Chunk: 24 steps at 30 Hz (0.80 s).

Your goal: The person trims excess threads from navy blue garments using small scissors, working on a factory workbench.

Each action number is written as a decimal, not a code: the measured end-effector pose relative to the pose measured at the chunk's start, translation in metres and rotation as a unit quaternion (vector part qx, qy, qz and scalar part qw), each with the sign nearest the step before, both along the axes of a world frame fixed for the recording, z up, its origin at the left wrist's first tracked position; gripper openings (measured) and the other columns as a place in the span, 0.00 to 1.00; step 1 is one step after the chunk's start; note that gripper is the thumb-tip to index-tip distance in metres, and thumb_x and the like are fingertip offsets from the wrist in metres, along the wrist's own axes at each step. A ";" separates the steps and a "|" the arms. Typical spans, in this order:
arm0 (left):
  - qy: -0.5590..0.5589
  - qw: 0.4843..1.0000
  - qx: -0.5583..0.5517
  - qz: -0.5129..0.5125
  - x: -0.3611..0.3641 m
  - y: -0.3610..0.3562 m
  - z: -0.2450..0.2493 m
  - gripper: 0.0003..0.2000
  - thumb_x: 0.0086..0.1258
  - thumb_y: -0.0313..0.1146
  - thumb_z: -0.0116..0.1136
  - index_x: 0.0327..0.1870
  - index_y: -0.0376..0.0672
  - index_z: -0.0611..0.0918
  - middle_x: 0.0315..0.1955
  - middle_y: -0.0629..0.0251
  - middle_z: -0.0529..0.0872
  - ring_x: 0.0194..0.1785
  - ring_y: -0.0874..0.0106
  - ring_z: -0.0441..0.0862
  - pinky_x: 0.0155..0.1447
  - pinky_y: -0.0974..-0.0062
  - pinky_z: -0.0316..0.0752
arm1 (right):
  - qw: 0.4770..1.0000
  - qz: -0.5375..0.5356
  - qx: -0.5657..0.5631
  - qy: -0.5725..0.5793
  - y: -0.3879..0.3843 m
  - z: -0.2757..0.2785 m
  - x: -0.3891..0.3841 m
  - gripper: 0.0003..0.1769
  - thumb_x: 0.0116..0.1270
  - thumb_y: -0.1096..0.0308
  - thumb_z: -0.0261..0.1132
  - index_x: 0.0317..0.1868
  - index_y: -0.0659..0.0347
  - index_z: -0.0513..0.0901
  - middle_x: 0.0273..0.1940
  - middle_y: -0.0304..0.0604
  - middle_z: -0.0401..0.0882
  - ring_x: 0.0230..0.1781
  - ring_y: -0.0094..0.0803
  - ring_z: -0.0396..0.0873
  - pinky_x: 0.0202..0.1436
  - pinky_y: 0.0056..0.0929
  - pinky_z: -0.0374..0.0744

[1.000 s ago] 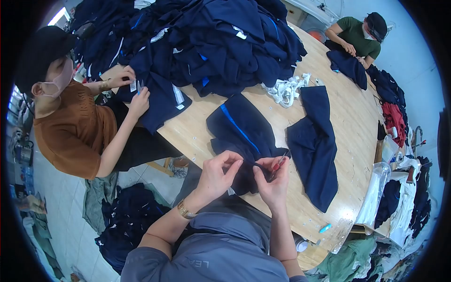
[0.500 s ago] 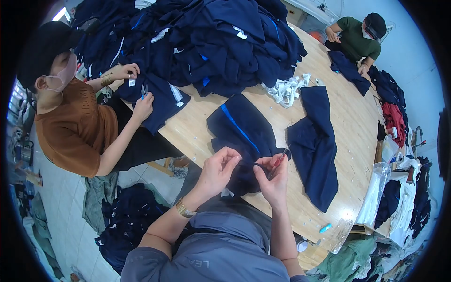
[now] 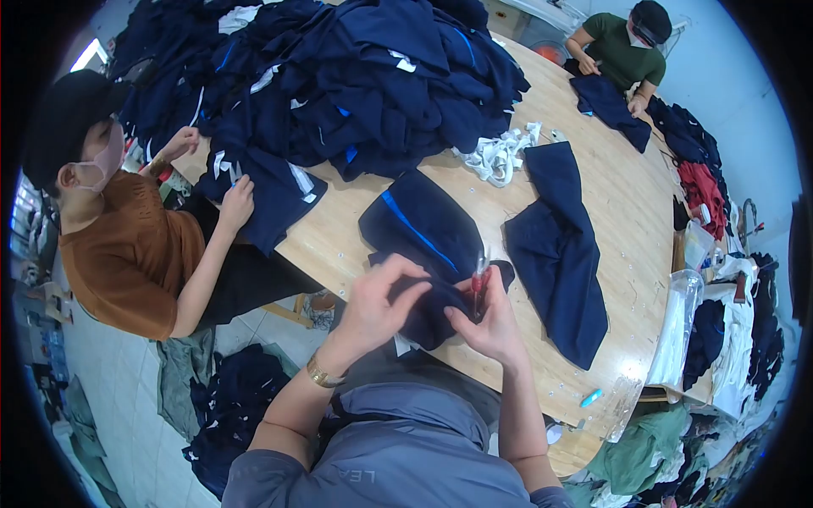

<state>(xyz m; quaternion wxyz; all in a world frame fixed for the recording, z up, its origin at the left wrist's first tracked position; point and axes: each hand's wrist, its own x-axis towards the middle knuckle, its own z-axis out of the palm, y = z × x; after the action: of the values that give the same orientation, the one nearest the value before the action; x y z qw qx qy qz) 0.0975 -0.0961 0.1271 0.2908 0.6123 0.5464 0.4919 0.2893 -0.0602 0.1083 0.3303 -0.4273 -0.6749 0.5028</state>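
Note:
A navy garment with a bright blue stripe lies in front of me, its near part bunched at the table edge. My left hand has its thumb and curled fingers at a raised fold of this garment. My right hand holds small red-handled thread snips, blades pointing up and away. Its thumb presses against the same cloth. Part of the fold between my hands is hidden by my fingers.
Another navy piece lies to the right. A large navy garment pile fills the back, beside white strips. One co-worker sits left, another at far right. A blue-capped item lies near the right edge.
My left thumb and index finger have parted slightly at the cloth. The snips have turned more upright in my right hand. The left co-worker's far hand has moved away from the garment.

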 end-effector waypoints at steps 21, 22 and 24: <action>0.223 0.967 -0.083 -0.087 0.003 0.014 0.009 0.12 0.59 0.38 0.68 0.39 0.42 0.83 0.34 0.60 0.84 0.36 0.74 0.79 0.46 0.75 0.70 | 0.970 -0.217 0.099 0.050 -0.003 -0.042 0.003 0.12 0.56 0.74 0.66 0.37 0.61 0.71 0.21 0.35 0.74 0.20 0.16 0.66 0.25 0.19 0.65; 0.171 0.967 -0.164 -0.092 0.005 0.018 0.010 0.10 0.60 0.36 0.67 0.38 0.42 0.83 0.33 0.60 0.84 0.33 0.77 0.78 0.43 0.78 0.70 | 0.967 -0.230 0.098 0.048 -0.004 -0.044 0.005 0.12 0.56 0.73 0.67 0.37 0.61 0.71 0.21 0.35 0.73 0.19 0.16 0.66 0.25 0.19 0.65; 0.110 0.966 -0.206 -0.112 0.005 0.022 0.009 0.05 0.65 0.30 0.62 0.36 0.39 0.80 0.26 0.65 0.82 0.27 0.85 0.72 0.33 0.86 0.68 | 0.962 -0.252 0.088 0.056 -0.006 -0.048 0.006 0.13 0.56 0.73 0.67 0.36 0.62 0.71 0.21 0.35 0.73 0.20 0.17 0.66 0.26 0.19 0.66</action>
<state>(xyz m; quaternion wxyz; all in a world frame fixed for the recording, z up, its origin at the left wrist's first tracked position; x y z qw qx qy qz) 0.1021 -0.0741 0.1361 0.4024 0.6468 0.5923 0.2626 0.2957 -0.0664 0.0606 0.5199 -0.5235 -0.5678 0.3650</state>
